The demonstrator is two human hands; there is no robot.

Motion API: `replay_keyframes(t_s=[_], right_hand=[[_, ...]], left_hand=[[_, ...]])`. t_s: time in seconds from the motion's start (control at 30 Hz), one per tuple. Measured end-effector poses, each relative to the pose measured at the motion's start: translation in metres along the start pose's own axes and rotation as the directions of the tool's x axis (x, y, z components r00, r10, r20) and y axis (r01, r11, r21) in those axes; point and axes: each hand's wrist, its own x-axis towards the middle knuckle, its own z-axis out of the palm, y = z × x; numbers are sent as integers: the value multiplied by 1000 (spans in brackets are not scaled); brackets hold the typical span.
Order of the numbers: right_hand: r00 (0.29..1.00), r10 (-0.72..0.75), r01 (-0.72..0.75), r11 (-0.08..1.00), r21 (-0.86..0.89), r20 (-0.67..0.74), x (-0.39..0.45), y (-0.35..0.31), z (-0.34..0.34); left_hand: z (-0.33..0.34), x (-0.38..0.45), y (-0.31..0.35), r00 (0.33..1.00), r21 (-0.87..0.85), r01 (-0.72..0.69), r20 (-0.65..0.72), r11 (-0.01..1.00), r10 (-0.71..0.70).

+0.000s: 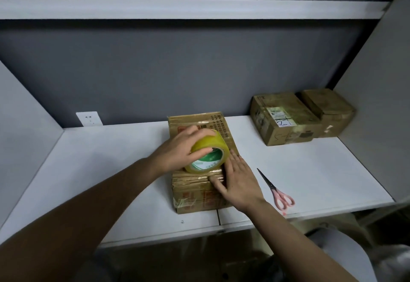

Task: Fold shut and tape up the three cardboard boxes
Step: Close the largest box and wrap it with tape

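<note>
Left hand (177,148) gripping tape roll (207,151) on centre-frame box (199,159); right hand (238,180) lying flat, pinning the near edge. Seam running away toward frame top, so the roll's pulling that way. Two other boxes (299,117) sitting upper right.

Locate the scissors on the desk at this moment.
In the head view, the scissors lie flat on the white desk, to the right of the box being taped, just beyond the right hand.
</note>
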Motion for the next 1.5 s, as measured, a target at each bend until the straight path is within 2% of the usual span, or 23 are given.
replay_keyframes(t_s=[0.2,0.33,0.57,0.6,0.67,0.73,0.77,0.8,0.83,0.93,1.03,1.1,1.17,1.5], right_hand=[[997,-24,25,1000,-19,69,-1,1,-6],[996,-36,39,999,-32,79,-1,0,-7],[995,-48,52,997,-48,87,-1,1,-8],[995,-47,51,998,-47,89,-1,2,-9],[995,-44,49,997,-56,90,-1,3,-8],[995,-38,45,996,-79,91,0,2,-7],[995,-36,43,996,-83,88,0,2,-6],[996,-35,42,996,-83,85,0,1,-5],[996,-35,41,996,-83,82,0,0,-5],[995,-46,55,993,-99,90,1,1,-5],[994,-37,51,990,-131,103,0,4,-7],[994,-38,53,989,-136,107,0,4,-7],[994,-36,49,990,-134,102,0,3,-6],[992,23,-6,991,-135,122,2,-11,-11]], left_hand=[[-40,4,-13,977,286,-165,179,944,116],[-60,-6,-25,942,478,-272,309,835,130],[-61,-3,-25,906,585,-335,414,738,83],[-62,-5,-24,911,586,-315,406,747,66],[-67,-16,-27,951,488,-179,310,854,23],[-75,-36,-35,988,179,-23,154,984,-5],[-76,-48,-38,995,37,35,91,999,-38],[-74,-58,-38,996,-28,76,56,997,-74],[-71,-65,-36,996,2,78,46,997,-78],[-64,-62,-33,989,291,-65,144,955,24],[-75,-51,-42,963,557,-188,267,809,40],[-82,-58,-58,931,641,-240,364,729,-14],[-82,-67,-66,915,661,-237,399,712,-66],[-23,-89,-89,900,399,66,372,914,-227]])
